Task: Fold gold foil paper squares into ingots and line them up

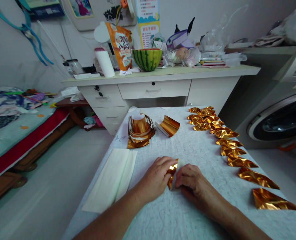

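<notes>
My left hand is closed on a folded piece of gold foil paper at the middle of the table. Close on its right, my right hand has its fingers curled in at the edge of a small pale paper, which lies against the foil. The fingertips of my right hand are partly hidden. To the left lies a stack of long pale paper sheets. Beyond my hands are a pile of curled gold foil sheets and a separate curled foil sheet.
Several folded gold foil pieces line the right side of the cloth-covered table. Behind it stands a white desk bearing a cut watermelon and an orange pouch. A washing machine is at right, a bed at left.
</notes>
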A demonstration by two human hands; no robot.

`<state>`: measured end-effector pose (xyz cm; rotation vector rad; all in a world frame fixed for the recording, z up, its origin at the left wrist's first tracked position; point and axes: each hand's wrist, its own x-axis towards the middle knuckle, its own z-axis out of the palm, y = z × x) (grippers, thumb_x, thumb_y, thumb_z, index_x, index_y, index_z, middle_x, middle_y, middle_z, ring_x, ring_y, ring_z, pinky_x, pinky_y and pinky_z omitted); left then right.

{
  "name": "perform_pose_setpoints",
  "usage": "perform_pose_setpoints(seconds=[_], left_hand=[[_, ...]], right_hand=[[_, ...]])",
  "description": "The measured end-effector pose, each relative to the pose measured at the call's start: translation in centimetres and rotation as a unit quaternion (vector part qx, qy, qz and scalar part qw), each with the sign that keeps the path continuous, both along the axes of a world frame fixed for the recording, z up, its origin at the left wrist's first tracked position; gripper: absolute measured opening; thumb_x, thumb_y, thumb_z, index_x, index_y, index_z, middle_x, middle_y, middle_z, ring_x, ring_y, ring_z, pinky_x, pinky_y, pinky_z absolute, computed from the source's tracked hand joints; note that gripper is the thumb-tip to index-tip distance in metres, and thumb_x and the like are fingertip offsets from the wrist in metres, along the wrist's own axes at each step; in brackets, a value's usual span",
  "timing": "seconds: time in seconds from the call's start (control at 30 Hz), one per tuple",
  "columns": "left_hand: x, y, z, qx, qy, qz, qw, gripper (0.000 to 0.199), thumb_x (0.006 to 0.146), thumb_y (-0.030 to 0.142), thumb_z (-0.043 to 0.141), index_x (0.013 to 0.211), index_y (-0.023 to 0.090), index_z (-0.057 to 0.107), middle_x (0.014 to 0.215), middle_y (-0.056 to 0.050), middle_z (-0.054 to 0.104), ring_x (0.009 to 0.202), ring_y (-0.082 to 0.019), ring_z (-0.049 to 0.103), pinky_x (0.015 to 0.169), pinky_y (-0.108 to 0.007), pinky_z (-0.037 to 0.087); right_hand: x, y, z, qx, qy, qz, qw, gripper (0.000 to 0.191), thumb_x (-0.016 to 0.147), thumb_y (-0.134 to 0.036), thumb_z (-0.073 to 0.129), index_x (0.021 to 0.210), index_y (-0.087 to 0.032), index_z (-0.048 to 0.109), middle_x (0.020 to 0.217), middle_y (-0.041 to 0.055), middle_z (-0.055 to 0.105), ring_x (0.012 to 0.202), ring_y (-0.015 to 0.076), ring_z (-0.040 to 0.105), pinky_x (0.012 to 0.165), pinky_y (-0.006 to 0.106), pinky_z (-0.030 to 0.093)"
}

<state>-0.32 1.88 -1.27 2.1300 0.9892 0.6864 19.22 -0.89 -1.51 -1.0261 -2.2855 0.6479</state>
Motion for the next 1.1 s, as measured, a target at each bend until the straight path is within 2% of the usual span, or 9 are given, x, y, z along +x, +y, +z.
perform_pose_setpoints(seconds=[0.2,0.4,0.5,0.67,0.8,0.87,1.1], left_hand=[[0.2,0.2,0.1,0.001,0.012,-0.011,1.0,0.058,0.08,0.0,0.045,0.13,0.026,0.052,0.128,-0.005,0.054,0.119,-0.021,0.048,0.106,-0.041,0.04],[-0.1,-0.4,0.1,0.033,0.069,0.021,0.997,0.052,0.081,0.007,0.055,0.129,0.028,0.053,0.133,-0.005,0.048,0.123,-0.026,0.04,0.107,-0.046,0.036],[-0.3,-0.7,0.3,0.029,0.092,0.043,0.994,0.052,0.079,0.009,0.058,0.128,0.028,0.054,0.125,-0.006,0.048,0.116,-0.027,0.042,0.104,-0.046,0.038],[-0.3,-0.9,0.7,0.017,0.109,0.028,0.993,0.055,0.082,0.009,0.055,0.133,0.027,0.05,0.112,-0.005,0.051,0.107,-0.024,0.047,0.099,-0.041,0.04],[-0.3,-1.0,1.0,-0.001,0.117,0.011,0.993,0.045,0.086,0.011,0.05,0.129,0.024,0.052,0.106,-0.005,0.052,0.1,-0.022,0.051,0.094,-0.038,0.043],[-0.4,-1.1,1.2,-0.007,0.12,0.005,0.993,0.044,0.085,0.012,0.05,0.128,0.023,0.052,0.107,-0.006,0.052,0.101,-0.023,0.051,0.094,-0.038,0.043],[-0.9,-1.1,1.8,-0.033,0.123,-0.017,0.992,0.059,0.08,0.011,0.053,0.136,0.026,0.044,0.114,-0.005,0.049,0.108,-0.023,0.047,0.101,-0.039,0.039]], right_hand=[[0.1,0.1,0.0,-0.002,-0.001,0.01,1.0,0.01,0.088,-0.02,0.063,0.088,-0.026,0.072,0.091,0.0025,0.071,0.093,0.0195,0.062,0.085,0.036,0.041],[0.7,0.1,1.0,-0.072,0.017,0.034,0.997,0.013,0.092,-0.026,0.06,0.092,-0.026,0.073,0.091,0.0032,0.071,0.095,0.0202,0.061,0.087,0.036,0.042],[0.7,0.1,1.3,-0.098,0.022,0.032,0.994,0.016,0.093,-0.027,0.058,0.092,-0.027,0.073,0.093,0.0034,0.071,0.095,0.0203,0.06,0.088,0.037,0.041],[0.3,0.0,1.4,-0.103,0.001,0.001,0.995,0.016,0.093,-0.028,0.057,0.088,-0.029,0.072,0.095,0.0021,0.067,0.095,0.0201,0.058,0.085,0.037,0.04],[-0.1,0.0,1.2,-0.1,-0.012,-0.036,0.994,0.011,0.09,-0.022,0.06,0.083,-0.024,0.069,0.092,0.0034,0.064,0.091,0.0205,0.057,0.08,0.035,0.042],[-0.4,0.1,1.1,-0.096,-0.027,-0.056,0.993,0.008,0.087,-0.018,0.062,0.082,-0.022,0.067,0.091,0.0042,0.063,0.089,0.0207,0.056,0.079,0.036,0.042],[-0.8,0.1,0.8,-0.088,-0.065,-0.09,0.99,0.009,0.083,-0.014,0.062,0.077,-0.02,0.064,0.088,0.0049,0.061,0.087,0.0216,0.055,0.079,0.037,0.041]])
